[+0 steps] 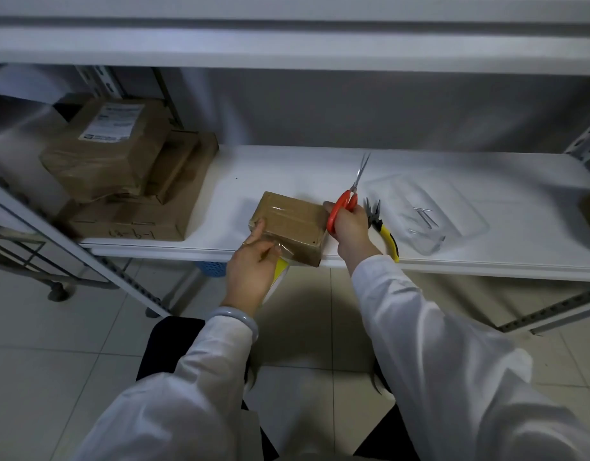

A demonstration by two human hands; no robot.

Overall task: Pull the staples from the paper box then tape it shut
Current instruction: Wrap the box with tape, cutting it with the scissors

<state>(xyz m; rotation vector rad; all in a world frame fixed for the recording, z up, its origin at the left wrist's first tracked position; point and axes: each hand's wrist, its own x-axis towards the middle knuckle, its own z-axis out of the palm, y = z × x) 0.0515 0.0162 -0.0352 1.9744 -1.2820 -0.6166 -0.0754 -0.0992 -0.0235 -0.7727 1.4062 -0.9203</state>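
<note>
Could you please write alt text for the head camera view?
A person's left hand presses clear tape onto a small brown box on a white shelf, while the right hand holds orange-handled scissors. Yellow-handled pliers lie nearby.

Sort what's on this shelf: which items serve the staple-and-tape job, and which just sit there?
In use: small box, tape roll, scissors, pliers, clear tray with pulled staples.
Idle: stacked parcels, blue basket.

Storeroom: metal shelving [320, 168], stacked parcels [120, 168]
</note>
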